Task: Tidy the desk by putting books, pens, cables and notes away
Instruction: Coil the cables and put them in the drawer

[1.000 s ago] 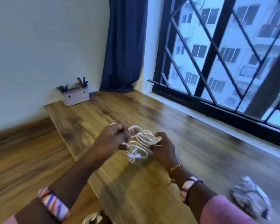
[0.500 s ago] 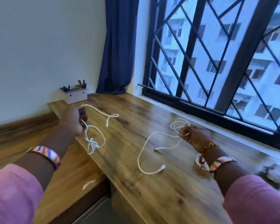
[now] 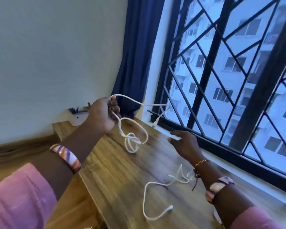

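A white cable point(image 3: 132, 136) hangs in loose, knotted loops from the left hand point(image 3: 104, 113), whose fingers are curled tight around it above the tabletop point(image 3: 122, 176), towards the far end; one plug end point(image 3: 156, 121) dangles near the window-side edge. A second white cable point(image 3: 155, 195) lies slack on the tabletop close to the near edge, partly under the right forearm. The right hand point(image 3: 185, 142) hovers over the window-side edge with fingers spread and relaxed, holding nothing. A white pen holder point(image 3: 78, 116) stands at the far left corner, by the wall. A dark blue curtain point(image 3: 135, 63) hangs behind it beside the barred window point(image 3: 229, 71).
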Available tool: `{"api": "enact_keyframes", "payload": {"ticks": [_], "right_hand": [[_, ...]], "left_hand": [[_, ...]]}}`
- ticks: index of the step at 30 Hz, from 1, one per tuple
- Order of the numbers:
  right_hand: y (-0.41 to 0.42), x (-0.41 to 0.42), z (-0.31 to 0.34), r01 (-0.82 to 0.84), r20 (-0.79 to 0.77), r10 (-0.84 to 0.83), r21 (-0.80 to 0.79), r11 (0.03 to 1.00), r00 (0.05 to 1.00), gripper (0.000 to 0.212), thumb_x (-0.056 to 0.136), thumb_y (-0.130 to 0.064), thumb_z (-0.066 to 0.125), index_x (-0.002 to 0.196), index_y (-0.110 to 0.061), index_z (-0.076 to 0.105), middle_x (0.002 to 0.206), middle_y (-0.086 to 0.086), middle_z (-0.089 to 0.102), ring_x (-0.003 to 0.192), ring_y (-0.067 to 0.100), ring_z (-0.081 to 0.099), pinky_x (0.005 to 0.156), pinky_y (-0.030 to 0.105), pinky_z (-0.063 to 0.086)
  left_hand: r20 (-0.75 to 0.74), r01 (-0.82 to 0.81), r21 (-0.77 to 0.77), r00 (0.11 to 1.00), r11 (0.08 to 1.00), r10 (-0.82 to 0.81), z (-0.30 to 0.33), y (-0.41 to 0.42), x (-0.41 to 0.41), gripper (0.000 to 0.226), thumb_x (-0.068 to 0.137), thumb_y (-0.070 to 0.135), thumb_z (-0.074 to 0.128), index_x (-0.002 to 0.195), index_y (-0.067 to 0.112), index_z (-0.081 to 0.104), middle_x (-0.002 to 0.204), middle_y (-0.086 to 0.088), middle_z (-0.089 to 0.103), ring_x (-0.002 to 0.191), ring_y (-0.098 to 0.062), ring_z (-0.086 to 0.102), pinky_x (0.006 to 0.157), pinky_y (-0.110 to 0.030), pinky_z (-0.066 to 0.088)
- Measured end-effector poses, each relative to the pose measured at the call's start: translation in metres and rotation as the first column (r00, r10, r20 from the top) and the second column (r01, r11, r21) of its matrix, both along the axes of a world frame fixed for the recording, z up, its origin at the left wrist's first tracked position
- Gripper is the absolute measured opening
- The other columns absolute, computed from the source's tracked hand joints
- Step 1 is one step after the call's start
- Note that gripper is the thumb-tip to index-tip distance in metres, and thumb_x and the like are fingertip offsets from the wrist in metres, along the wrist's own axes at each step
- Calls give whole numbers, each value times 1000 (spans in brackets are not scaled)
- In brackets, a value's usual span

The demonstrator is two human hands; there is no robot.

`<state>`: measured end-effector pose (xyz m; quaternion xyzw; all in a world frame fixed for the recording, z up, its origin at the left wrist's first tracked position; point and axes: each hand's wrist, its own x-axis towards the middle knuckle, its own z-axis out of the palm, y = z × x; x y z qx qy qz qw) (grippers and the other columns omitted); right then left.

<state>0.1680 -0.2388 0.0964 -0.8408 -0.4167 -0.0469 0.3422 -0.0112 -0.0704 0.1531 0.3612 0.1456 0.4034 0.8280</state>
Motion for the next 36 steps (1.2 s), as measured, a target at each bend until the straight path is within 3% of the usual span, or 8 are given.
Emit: {"api": "enact_keyframes", "payload": {"ticks": [3,6,11,22,27,29,32,36], "right_hand": [[13,-47,33,-297,-423,413,314,902,806,28,94,-27,51,101,-4,66,97,19,68,88,33,64,84,46,52],[22,-78,53,-368,-506,568,444,817,649,16,93,-16,53,83,-8,61,65,3,61,56,10,59,58,29,56],[5,-90,76,-117,-452,502,647,754,738,17,92,-6,53,86,7,62,54,2,64,42,9,59,42,21,48],[-101,-87,92,398,-574,515,817,418,637,27,92,4,44,69,-8,53,57,7,45,31,13,45,30,10,29],[-144,-62,93,550,-619,489,781,297,615,27,97,-5,41,72,-12,46,53,3,45,34,14,52,34,14,36],[-150,-66,92,572,-640,485,763,303,596,25,98,-9,41,73,-14,45,58,3,40,28,10,49,34,13,34],[-155,-84,102,566,-652,474,755,332,591,26,98,-10,40,73,-15,46,58,2,33,21,4,34,29,7,22],[-149,-130,124,346,-633,511,761,550,581,19,96,-9,44,84,-11,58,39,-4,34,24,3,26,28,8,18]], "left_hand": [[138,-17,-65,990,998,26,17,-1,14,31,97,14,30,69,17,43,51,8,37,36,-3,33,39,-15,25],[97,-3,56,995,998,-2,34,-21,21,34,100,29,34,74,14,49,61,2,49,51,-9,44,53,-21,40],[-324,226,562,945,796,-40,21,-74,1,31,81,35,62,100,10,59,83,-8,64,72,-19,63,66,-32,52],[-390,181,799,882,574,264,16,-138,-86,16,85,-9,55,82,-2,69,61,-7,71,55,-18,68,51,-23,57],[-261,58,421,964,905,60,21,-130,-125,15,91,-2,47,90,-6,62,62,-11,65,43,-10,58,42,-16,48],[-300,59,406,951,912,72,21,-120,-133,18,93,0,44,93,-1,63,55,-2,66,34,-4,48,35,-11,39],[-535,270,603,835,750,130,14,-113,-141,20,93,0,46,94,1,65,54,2,68,30,-1,35,32,-9,26],[-747,675,644,656,360,109,19,-113,-171,21,84,14,65,105,17,67,86,-4,74,67,-13,65,59,-18,53]]}}
